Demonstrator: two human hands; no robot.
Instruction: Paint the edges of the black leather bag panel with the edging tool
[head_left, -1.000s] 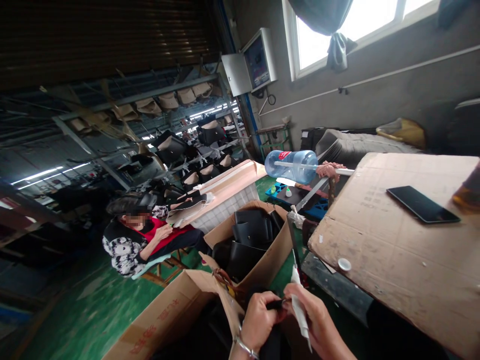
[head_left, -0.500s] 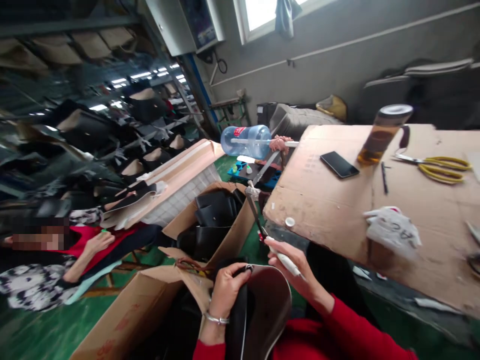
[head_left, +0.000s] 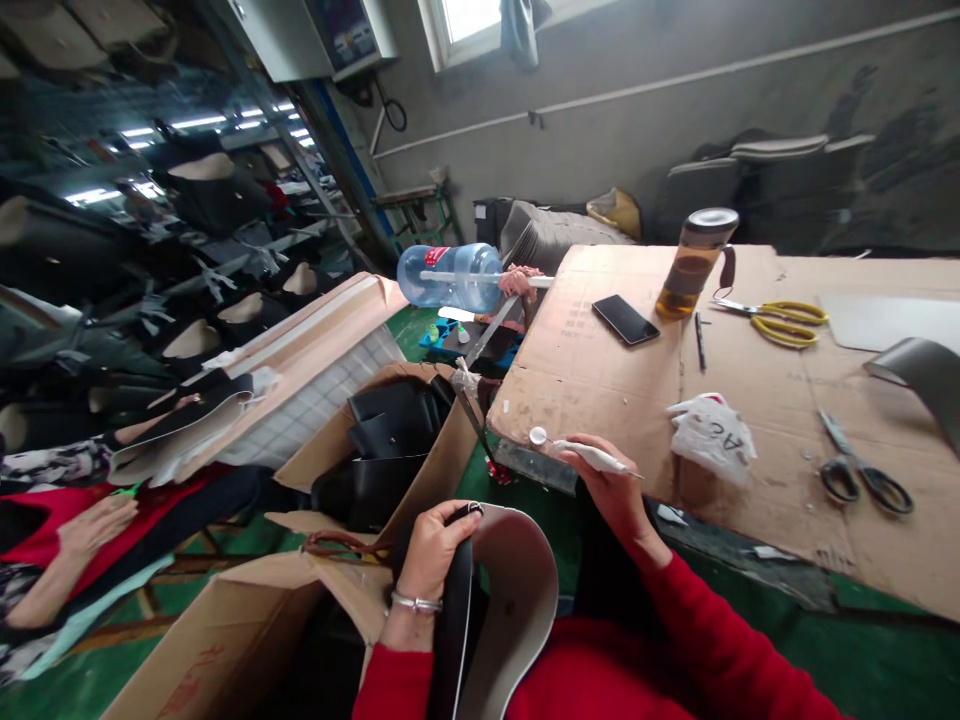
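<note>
My left hand (head_left: 441, 545), with a bracelet on the wrist, is closed on the top edge of a black leather piece (head_left: 452, 620). The leather bends round in a loop, its pale grey backing (head_left: 525, 590) facing inward. At the table's near left corner my right hand (head_left: 611, 490) grips a slim white-handled tool (head_left: 596, 458); its kind I cannot make out. The tool's front end is close to a small round white cap (head_left: 538, 436) on the cardboard-covered table (head_left: 555, 370); whether they touch is unclear.
On the table are a phone (head_left: 625, 319), a tea bottle (head_left: 696, 262), yellow-handled scissors (head_left: 787, 322), black scissors (head_left: 862, 470) and a plastic bag (head_left: 712, 440). Cardboard boxes (head_left: 247, 620) with black leather pieces stand left. A co-worker's hand (head_left: 97, 525) is at far left.
My right hand has swung up and right to the table corner, bringing the white tool near the cap. My left hand keeps the leather. The view has turned right.
</note>
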